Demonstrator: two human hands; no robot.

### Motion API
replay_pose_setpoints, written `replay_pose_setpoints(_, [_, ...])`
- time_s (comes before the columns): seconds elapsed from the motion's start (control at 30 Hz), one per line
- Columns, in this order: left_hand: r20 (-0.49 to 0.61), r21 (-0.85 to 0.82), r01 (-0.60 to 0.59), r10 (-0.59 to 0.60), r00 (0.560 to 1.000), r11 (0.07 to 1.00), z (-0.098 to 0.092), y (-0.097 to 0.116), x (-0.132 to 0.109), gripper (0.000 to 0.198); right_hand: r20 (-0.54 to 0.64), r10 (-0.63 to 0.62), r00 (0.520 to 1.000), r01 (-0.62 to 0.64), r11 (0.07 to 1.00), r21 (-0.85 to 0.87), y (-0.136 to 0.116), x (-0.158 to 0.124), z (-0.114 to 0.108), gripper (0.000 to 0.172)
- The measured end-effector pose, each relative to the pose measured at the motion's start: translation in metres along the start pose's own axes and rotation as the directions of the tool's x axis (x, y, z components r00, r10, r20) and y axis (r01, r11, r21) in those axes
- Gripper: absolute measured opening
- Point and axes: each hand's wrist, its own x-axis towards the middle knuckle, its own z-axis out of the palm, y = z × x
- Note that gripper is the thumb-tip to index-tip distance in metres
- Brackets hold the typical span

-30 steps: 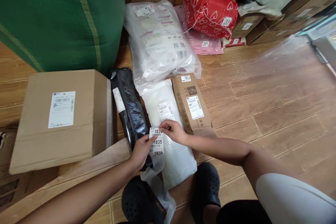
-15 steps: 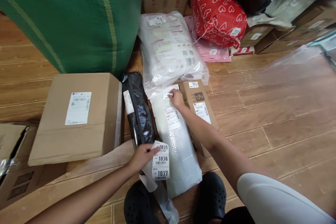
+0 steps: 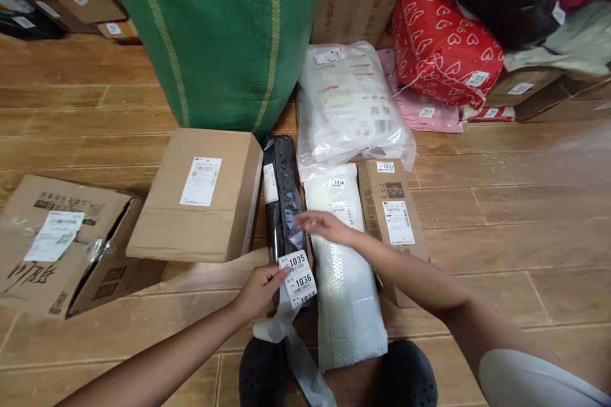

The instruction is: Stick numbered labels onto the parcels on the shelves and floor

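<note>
the left hand (image 3: 260, 289) pinched a label strip (image 3: 298, 278) by its left edge, thumb on top and fingers curled under. the strip showed the numbers 1035, 1036 and part of 1037. its bare liner (image 3: 298, 356) trailed down past the hand toward the shoes (image 3: 261, 374). the strip lay over the near end of a black parcel (image 3: 282, 191), which ran away from the left hand's fingertips. just right of the strip lay a white parcel (image 3: 351, 296), bubble-wrapped at its near end.

the right hand (image 3: 324, 227) hovered beyond the left one, over the line where the black and white parcels met. its fingers were loosely spread and pointed left, a little blurred, with nothing seen in them. beyond the right hand, on the far end of the white parcel, sat a small label (image 3: 337, 182) reading 1034. to the right of that hand lay a narrow box (image 3: 392, 222) marked 1033, touching the white parcel.

left of both hands stood a big box (image 3: 200, 203), and farther left an open box (image 3: 62, 248). beyond the hands rose a green sack (image 3: 219, 32), with a clear bag (image 3: 353, 102) to its right.
</note>
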Motion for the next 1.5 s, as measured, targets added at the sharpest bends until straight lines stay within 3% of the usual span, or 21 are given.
replay_pose_setpoints(0.07, [0.016, 0.072, -0.055, 0.054, 0.998, 0.996, -0.008, -0.006, -0.006, 0.048, 0.114, 0.025, 0.993, -0.047, 0.98, 0.192, -0.009, -0.008, 0.041, 0.049])
replay_pose_setpoints(0.1, [0.001, 0.074, -0.084, 0.085, 0.996, 0.994, -0.012, -0.009, -0.008, 0.047, 0.117, 0.043, 0.992, -0.07, 0.97, 0.233, -0.012, -0.009, 0.057, 0.049])
replay_pose_setpoints(0.17, [-0.076, -0.008, -0.126, 0.125, 0.989, 0.992, -0.019, -0.012, -0.009, 0.042, 0.069, 0.086, 0.994, -0.101, 0.959, 0.266, -0.016, -0.008, 0.08, 0.047])
replay_pose_setpoints(0.27, [-0.201, -0.142, -0.121, 0.091, 0.975, 0.982, -0.024, -0.011, -0.002, 0.046, -0.057, 0.149, 0.987, -0.131, 0.96, 0.248, -0.023, 0.001, 0.089, 0.045])
replay_pose_setpoints(0.5, [-0.326, -0.13, -0.125, 0.076, 0.942, 0.984, -0.015, 0.007, 0.023, 0.051, -0.228, 0.25, 0.941, -0.181, 0.941, 0.288, -0.029, 0.008, 0.084, 0.045])
replay_pose_setpoints(0.67, [-0.285, -0.109, -0.109, 0.074, 0.956, 0.988, -0.02, 0.001, 0.035, 0.047, -0.384, 0.196, 0.902, -0.14, 0.975, 0.17, -0.017, 0.006, 0.094, 0.036])
replay_pose_setpoints(0.77, [-0.216, -0.071, -0.092, 0.075, 0.973, 0.993, -0.029, -0.001, 0.04, 0.045, -0.51, 0.115, 0.853, -0.107, 0.993, 0.046, -0.014, 0.02, 0.084, 0.031])
replay_pose_setpoints(0.9, [-0.18, 0.024, -0.089, 0.092, 0.979, 0.996, -0.04, 0.001, 0.037, 0.041, -0.67, -0.021, 0.742, -0.037, 0.997, -0.073, -0.018, 0.077, 0.047, 0.03])
replay_pose_setpoints(0.97, [-0.218, 0.17, -0.155, 0.191, 0.957, 0.973, -0.046, 0.0, 0.034, 0.035, -0.709, -0.077, 0.701, -0.013, 0.993, -0.12, -0.022, 0.122, 0.026, 0.029])
replay_pose_setpoints(1.03, [-0.245, 0.379, -0.233, 0.34, 0.908, 0.896, -0.051, -0.003, 0.035, 0.028, -0.731, -0.096, 0.675, -0.018, 0.989, -0.147, -0.024, 0.17, 0.011, 0.029])
replay_pose_setpoints(1.1, [-0.164, 0.506, -0.277, 0.407, 0.899, 0.816, -0.057, -0.007, 0.042, 0.022, -0.755, -0.092, 0.65, -0.05, 0.985, -0.163, -0.023, 0.211, 0.002, 0.032])
replay_pose_setpoints(1.2, [0.135, 0.569, -0.363, 0.351, 0.926, 0.738, -0.06, -0.016, 0.058, 0.017, -0.773, -0.079, 0.629, -0.121, 0.973, -0.198, -0.015, 0.25, -0.002, 0.033])
replay_pose_setpoints(1.3, [0.421, 0.603, -0.559, 0.367, 0.829, 0.569, -0.056, -0.023, 0.072, 0.021, -0.752, -0.086, 0.654, -0.189, 0.944, -0.271, -0.005, 0.263, -0.006, 0.028])
replay_pose_setpoints(1.4, [0.543, 0.578, -0.659, 0.376, 0.751, 0.481, -0.048, -0.022, 0.083, 0.029, -0.722, -0.109, 0.683, -0.249, 0.895, -0.37, 0.0, 0.267, -0.016, 0.024])
replay_pose_setpoints(1.5, [0.571, 0.602, -0.664, 0.341, 0.746, 0.443, -0.04, -0.016, 0.09, 0.026, -0.696, -0.149, 0.702, -0.294, 0.83, -0.474, -0.002, 0.271, -0.029, 0.022])
